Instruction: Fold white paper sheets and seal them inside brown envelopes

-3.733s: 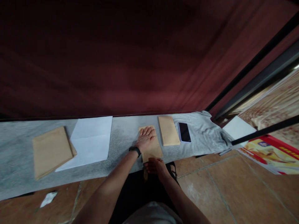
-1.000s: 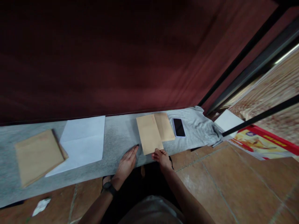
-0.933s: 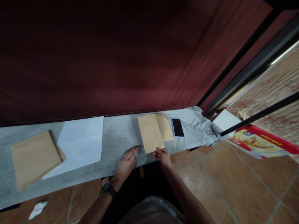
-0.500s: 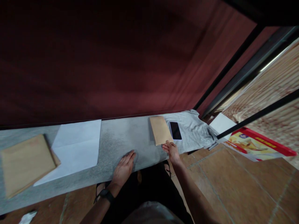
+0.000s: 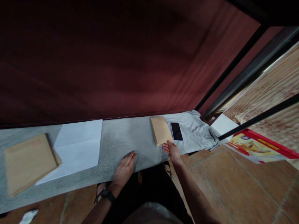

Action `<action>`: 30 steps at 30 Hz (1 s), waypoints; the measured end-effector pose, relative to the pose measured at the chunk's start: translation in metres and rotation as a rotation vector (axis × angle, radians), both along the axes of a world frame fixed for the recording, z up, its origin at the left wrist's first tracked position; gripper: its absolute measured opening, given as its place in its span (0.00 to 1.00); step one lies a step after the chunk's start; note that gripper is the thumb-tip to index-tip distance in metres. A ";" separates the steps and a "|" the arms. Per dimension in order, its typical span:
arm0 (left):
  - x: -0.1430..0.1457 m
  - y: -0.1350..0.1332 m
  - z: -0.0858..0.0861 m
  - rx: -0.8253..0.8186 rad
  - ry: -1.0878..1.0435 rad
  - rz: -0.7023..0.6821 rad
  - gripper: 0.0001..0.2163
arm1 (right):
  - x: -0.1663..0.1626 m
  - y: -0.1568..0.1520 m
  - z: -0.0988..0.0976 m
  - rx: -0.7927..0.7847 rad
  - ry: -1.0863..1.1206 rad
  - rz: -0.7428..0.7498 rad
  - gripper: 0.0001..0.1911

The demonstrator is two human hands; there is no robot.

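Observation:
A small brown paper envelope [image 5: 161, 130], or a thin stack of them, lies flat on the grey cloth-covered bench [image 5: 130, 133]. My right hand [image 5: 172, 149] is at its near right corner, thumb by the top edge and fingers curled at the front, pinching it. Just right of the envelope lies a phone [image 5: 177, 131], its screen dark. My left hand [image 5: 125, 165] rests palm down at the bench's front edge, fingers stretched out and holding nothing. Left of it are a creased white paper sheet [image 5: 79, 146] and larger brown envelopes [image 5: 30, 161], which overlap the sheet.
A dark red panel [image 5: 116, 77] rises behind the bench. Black metal bars [image 5: 233, 68] stand at the right. A red and yellow printed box [image 5: 261, 146] and a white board [image 5: 224, 124] are beyond the bench's right end, above the tiled floor [image 5: 229, 180].
The view has shifted slightly, so everything sits a little further right. Both hands and the envelope keep nearly the same places on the bench.

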State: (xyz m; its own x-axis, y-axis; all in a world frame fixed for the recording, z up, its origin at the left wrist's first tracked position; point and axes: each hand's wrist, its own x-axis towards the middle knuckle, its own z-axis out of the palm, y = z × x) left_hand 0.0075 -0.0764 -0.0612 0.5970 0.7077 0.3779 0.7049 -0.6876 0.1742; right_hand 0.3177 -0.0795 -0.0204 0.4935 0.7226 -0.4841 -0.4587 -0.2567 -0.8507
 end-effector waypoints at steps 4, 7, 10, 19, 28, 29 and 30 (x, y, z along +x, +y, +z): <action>0.001 0.000 -0.001 -0.017 -0.029 0.014 0.22 | 0.000 0.003 -0.002 -0.008 -0.017 0.019 0.14; 0.001 -0.001 -0.002 -0.026 -0.039 0.015 0.22 | 0.001 0.003 -0.004 -0.011 -0.027 0.032 0.15; 0.002 -0.002 -0.002 -0.037 -0.034 0.023 0.22 | 0.003 0.002 -0.005 -0.008 -0.035 0.049 0.16; -0.021 0.000 0.022 0.024 -0.083 0.318 0.23 | 0.002 -0.011 -0.020 0.036 -0.076 0.104 0.18; -0.108 0.006 0.029 -0.081 0.085 0.898 0.33 | -0.012 -0.019 -0.037 0.148 -0.363 0.151 0.25; -0.111 0.004 0.029 -0.105 0.123 0.878 0.31 | -0.013 -0.020 -0.037 0.148 -0.381 0.150 0.25; -0.114 0.002 0.030 -0.121 0.157 0.861 0.29 | -0.013 -0.020 -0.037 0.151 -0.396 0.149 0.25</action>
